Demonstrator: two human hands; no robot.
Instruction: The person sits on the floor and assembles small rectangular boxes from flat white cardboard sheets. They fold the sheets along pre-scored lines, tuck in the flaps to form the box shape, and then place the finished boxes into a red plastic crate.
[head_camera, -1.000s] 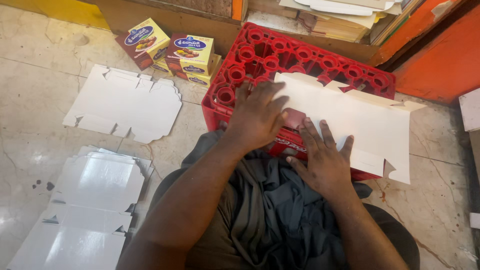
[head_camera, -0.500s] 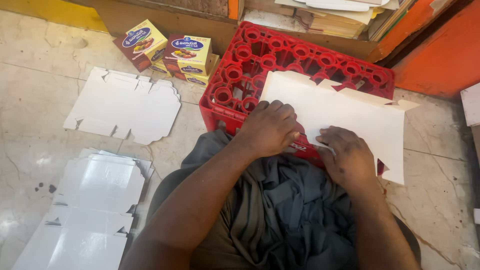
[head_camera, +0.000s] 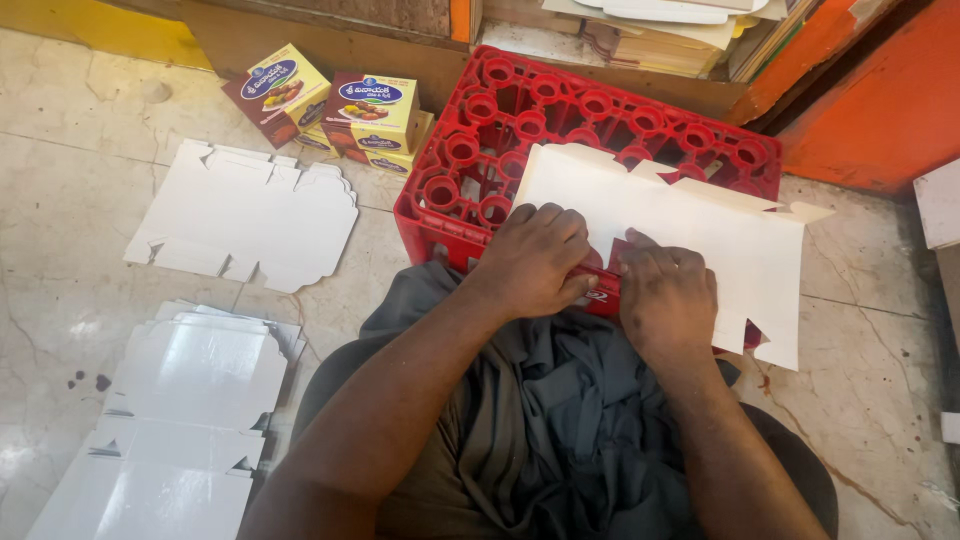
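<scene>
A flat white die-cut cardboard box blank (head_camera: 690, 225) lies across an upturned red plastic bottle crate (head_camera: 480, 150). My left hand (head_camera: 538, 258) and my right hand (head_camera: 667, 296) both grip the blank's near edge at the crate's front rim, fingers curled over the cardboard and close together. The part of the blank under my hands is hidden. My grey clothing (head_camera: 560, 420) fills the bottom middle of the view.
One white blank (head_camera: 245, 215) lies flat on the marble floor at left. A stack of several blanks (head_camera: 185, 410) sits at lower left. Folded yellow and maroon boxes (head_camera: 335, 105) stand by the wooden base behind. An orange wall (head_camera: 880, 100) is at right.
Both hands went from lying flat with fingers spread on the blank to curling over its near edge. The blank shifted slightly on the crate.
</scene>
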